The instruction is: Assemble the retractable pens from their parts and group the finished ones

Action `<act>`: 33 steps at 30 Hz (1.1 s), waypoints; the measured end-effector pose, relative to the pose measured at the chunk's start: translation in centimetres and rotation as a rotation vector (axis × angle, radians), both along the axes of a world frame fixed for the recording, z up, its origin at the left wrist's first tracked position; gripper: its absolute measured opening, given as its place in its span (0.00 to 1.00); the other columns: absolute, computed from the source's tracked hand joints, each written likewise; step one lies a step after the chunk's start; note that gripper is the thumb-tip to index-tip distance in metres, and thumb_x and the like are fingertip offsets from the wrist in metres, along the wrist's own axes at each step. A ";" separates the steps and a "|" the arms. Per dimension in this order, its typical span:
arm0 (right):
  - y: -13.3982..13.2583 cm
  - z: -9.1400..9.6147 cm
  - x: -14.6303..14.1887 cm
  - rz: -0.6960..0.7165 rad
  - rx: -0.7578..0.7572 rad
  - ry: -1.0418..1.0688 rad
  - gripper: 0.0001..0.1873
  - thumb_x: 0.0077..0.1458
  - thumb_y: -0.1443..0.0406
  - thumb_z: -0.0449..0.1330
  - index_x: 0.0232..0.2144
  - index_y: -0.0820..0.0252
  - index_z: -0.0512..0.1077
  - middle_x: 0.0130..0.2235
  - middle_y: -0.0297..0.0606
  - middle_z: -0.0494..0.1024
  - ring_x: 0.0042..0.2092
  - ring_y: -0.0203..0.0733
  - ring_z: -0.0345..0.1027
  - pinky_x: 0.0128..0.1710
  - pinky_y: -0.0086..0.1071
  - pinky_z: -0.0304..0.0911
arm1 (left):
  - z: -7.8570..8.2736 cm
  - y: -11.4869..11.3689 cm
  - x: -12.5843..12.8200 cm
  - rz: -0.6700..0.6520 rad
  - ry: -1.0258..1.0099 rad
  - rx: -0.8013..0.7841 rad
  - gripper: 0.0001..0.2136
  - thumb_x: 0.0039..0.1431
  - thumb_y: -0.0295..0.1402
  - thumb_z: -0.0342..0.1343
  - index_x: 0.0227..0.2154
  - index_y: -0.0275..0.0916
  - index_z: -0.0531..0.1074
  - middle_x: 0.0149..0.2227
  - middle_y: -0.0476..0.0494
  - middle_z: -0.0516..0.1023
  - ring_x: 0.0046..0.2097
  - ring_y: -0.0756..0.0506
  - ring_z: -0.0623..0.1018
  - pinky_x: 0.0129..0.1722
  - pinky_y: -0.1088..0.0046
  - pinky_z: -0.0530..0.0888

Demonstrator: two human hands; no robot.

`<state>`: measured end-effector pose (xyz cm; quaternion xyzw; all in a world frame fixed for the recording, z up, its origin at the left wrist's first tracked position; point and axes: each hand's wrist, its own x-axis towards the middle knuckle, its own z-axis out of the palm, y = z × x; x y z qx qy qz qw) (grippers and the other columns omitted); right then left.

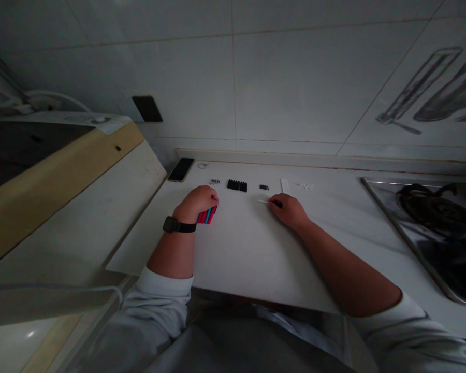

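My left hand [202,199], a dark watch on its wrist, is curled with its fingers closed above a row of red and blue tube-like pieces [206,215]. Its palm and arm side hide part of that row, and what the fingertips grip cannot be made out. Farther right, my right hand [289,210] pinches a thin white stick [263,201] that points left. A small black piece [278,204] shows at the same fingers. Behind the hands lie small springs [215,182], a row of black ribbed pieces [237,185], a small group of dark pieces [263,187], white sticks [285,186] and tiny white parts [305,186].
A phone [181,170] lies at the back left of the white counter [248,248], near a small ring-like item [202,166]. A gas stove [442,223] is set in on the right. A white, wood-edged cabinet-like body [101,202] stands left; a tiled wall rises behind.
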<state>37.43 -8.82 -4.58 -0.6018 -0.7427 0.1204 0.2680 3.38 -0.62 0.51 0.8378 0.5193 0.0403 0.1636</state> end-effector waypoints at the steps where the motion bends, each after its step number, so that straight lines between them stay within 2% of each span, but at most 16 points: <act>1: 0.0 0.0 0.0 0.008 0.007 0.014 0.10 0.63 0.62 0.59 0.39 0.56 0.80 0.41 0.42 0.81 0.41 0.44 0.73 0.45 0.36 0.66 | 0.0 0.0 -0.1 0.005 0.006 0.005 0.04 0.55 0.31 0.63 0.30 0.40 0.83 0.32 0.45 0.84 0.33 0.47 0.79 0.33 0.74 0.69; 5: 0.0 0.1 -0.2 0.013 0.063 0.147 0.11 0.61 0.61 0.59 0.36 0.57 0.81 0.41 0.43 0.79 0.41 0.44 0.73 0.45 0.37 0.66 | 0.4 -0.1 -0.1 0.023 0.026 -0.005 0.03 0.55 0.29 0.63 0.30 0.39 0.83 0.32 0.45 0.83 0.33 0.46 0.78 0.33 0.72 0.69; 7: 0.0 0.2 -0.7 -0.012 0.069 0.272 0.11 0.60 0.59 0.61 0.35 0.56 0.81 0.40 0.42 0.79 0.41 0.44 0.72 0.45 0.37 0.66 | 0.7 -0.3 0.4 0.023 -0.028 0.034 0.04 0.57 0.30 0.63 0.31 0.39 0.82 0.33 0.44 0.83 0.34 0.45 0.78 0.35 0.71 0.70; 9: 0.0 0.3 -1.2 -0.040 0.014 0.448 0.12 0.58 0.55 0.62 0.34 0.56 0.80 0.36 0.40 0.79 0.39 0.43 0.71 0.42 0.36 0.65 | 1.0 -0.6 1.5 -0.012 -0.142 0.140 0.05 0.60 0.32 0.62 0.34 0.39 0.82 0.36 0.43 0.82 0.38 0.45 0.78 0.40 0.70 0.72; 12: -0.2 0.6 -2.2 -0.054 -0.150 0.770 0.17 0.55 0.49 0.64 0.33 0.56 0.78 0.31 0.35 0.76 0.32 0.39 0.66 0.35 0.33 0.61 | 1.1 -1.8 4.1 -0.118 -0.332 0.287 0.06 0.64 0.34 0.59 0.38 0.40 0.81 0.39 0.43 0.79 0.40 0.45 0.77 0.43 0.69 0.72; 16: -0.7 1.2 -3.3 -0.016 -0.247 1.049 0.22 0.49 0.46 0.69 0.32 0.56 0.74 0.31 0.33 0.76 0.31 0.36 0.64 0.33 0.31 0.59 | 0.4 -4.6 7.9 -0.217 -0.478 0.258 0.08 0.66 0.37 0.59 0.43 0.41 0.77 0.41 0.45 0.78 0.36 0.48 0.76 0.39 0.70 0.73; 20: -1.2 1.4 -4.3 0.062 -0.367 1.245 0.25 0.44 0.46 0.74 0.31 0.56 0.72 0.31 0.31 0.75 0.32 0.36 0.67 0.36 0.32 0.64 | -0.5 -6.7 10.1 -0.266 -0.501 0.254 0.10 0.63 0.37 0.64 0.44 0.41 0.73 0.41 0.45 0.79 0.40 0.46 0.78 0.41 0.69 0.74; 24: -1.3 1.3 -4.6 0.127 -0.413 1.320 0.24 0.42 0.49 0.76 0.30 0.57 0.73 0.33 0.31 0.76 0.36 0.37 0.70 0.42 0.36 0.69 | -0.8 -6.8 10.3 -0.268 -0.487 0.191 0.08 0.63 0.32 0.63 0.42 0.42 0.72 0.38 0.48 0.81 0.40 0.46 0.80 0.42 0.69 0.75; 27: -1.1 1.4 -4.2 0.084 -0.375 1.319 0.23 0.43 0.49 0.76 0.30 0.57 0.73 0.32 0.32 0.77 0.36 0.38 0.72 0.45 0.37 0.70 | -1.1 -6.2 9.9 -0.243 -0.466 0.163 0.06 0.63 0.30 0.62 0.42 0.41 0.74 0.39 0.46 0.82 0.41 0.46 0.81 0.43 0.69 0.76; 33: -0.6 1.8 -3.1 0.000 -0.292 1.346 0.24 0.41 0.48 0.76 0.29 0.55 0.72 0.33 0.32 0.77 0.38 0.40 0.74 0.45 0.39 0.72 | -1.6 -5.6 9.6 -0.268 -0.410 0.192 0.06 0.65 0.32 0.61 0.44 0.41 0.75 0.42 0.44 0.82 0.42 0.45 0.81 0.45 0.68 0.77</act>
